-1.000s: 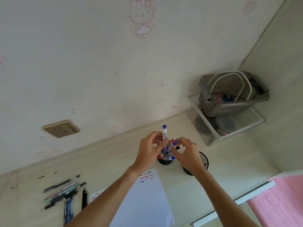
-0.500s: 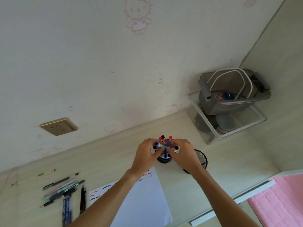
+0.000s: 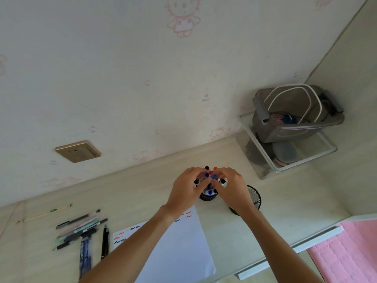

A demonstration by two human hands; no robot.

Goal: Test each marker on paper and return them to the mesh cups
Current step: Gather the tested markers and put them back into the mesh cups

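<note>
- The left hand and the right hand both curl their fingers round the bundle of markers that stands in the nearer-left mesh cup, toward the back edge of the desk. Black, red and blue caps fan out between the fingers.
- That cup looks crowded, and I judge the main risk to be a topple. A sideways squeeze or a pull on one marker could tip the cup, since the markers stand tall above its rim.
- Lifting one marker out of a tight fan could drag its neighbours along and scatter them over the desk.
- The second mesh cup stands just to the right, touching or nearly touching the right wrist. A careless wrist turn could knock it toward the desk's front edge.
- The paper lies near the front edge, partly under the left forearm, with red, blue and black squiggles on it. A forearm sweep could slide or crease it.
- The loose pens near the left edge could be mistaken for untested markers.
</note>
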